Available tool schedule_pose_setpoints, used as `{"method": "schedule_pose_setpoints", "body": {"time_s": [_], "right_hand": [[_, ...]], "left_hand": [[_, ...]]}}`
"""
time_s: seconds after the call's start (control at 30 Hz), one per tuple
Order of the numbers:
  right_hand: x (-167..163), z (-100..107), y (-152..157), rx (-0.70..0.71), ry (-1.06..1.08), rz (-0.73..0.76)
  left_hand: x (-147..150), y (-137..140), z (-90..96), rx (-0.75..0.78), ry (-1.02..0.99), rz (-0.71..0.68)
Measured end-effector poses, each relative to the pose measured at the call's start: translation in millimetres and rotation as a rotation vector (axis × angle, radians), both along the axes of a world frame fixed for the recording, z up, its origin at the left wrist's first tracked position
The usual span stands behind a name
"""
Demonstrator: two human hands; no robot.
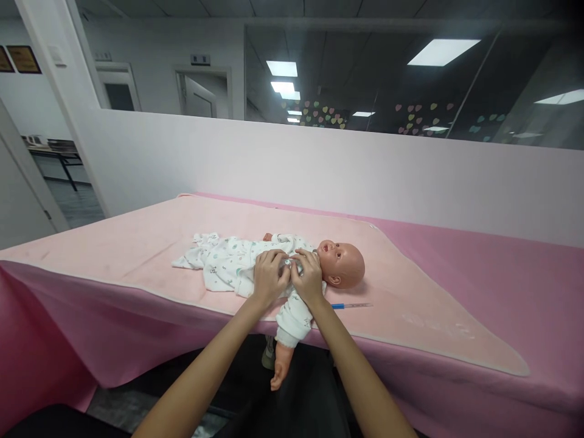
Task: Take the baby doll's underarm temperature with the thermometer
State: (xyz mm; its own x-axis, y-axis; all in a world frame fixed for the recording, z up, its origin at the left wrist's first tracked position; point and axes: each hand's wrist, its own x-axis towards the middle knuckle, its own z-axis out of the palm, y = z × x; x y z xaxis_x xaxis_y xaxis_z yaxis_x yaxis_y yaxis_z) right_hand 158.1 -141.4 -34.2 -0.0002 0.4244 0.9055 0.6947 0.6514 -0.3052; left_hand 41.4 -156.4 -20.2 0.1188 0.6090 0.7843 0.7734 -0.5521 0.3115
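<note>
A baby doll [343, 265] lies on its back with its head to the right, dressed in a white patterned baby gown [228, 261]. Over its upper chest, my left hand [270, 275] and my right hand [308, 276] meet with bent fingers, pinching the gown's front. A small pale spot, perhaps a snap or button, shows between my fingertips; its kind is unclear. One sleeved doll arm [283, 360] hangs over the near table edge between my forearms. The other doll hand [267, 236] pokes out on the far side.
A blue-ended pen-like stick [351, 305] lies beside the doll's head. Under the doll spreads a pale pink mat [410, 304] on a pink-covered table [538, 292]. A white low wall [347, 170] with glass above stands behind. At the left is a doorway.
</note>
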Motion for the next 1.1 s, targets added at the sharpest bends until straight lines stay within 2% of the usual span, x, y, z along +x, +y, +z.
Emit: {"method": "schedule_pose_setpoints", "body": {"time_s": [0.37,0.8,1.1], "right_hand": [[0.3,1.2,-5.5,-0.033,-0.021,0.020],[-0.5,-1.7,-0.1,0.054,-0.028,0.012],[1.9,-4.2,3.0,0.031,-0.094,0.004]], "left_hand": [[-3.1,2.9,-1.4,-0.004,-0.083,-0.088],[-5.0,2.5,-2.0,-0.059,-0.197,-0.106],[-4.9,6.6,-4.2,-0.104,-0.233,-0.073]]}}
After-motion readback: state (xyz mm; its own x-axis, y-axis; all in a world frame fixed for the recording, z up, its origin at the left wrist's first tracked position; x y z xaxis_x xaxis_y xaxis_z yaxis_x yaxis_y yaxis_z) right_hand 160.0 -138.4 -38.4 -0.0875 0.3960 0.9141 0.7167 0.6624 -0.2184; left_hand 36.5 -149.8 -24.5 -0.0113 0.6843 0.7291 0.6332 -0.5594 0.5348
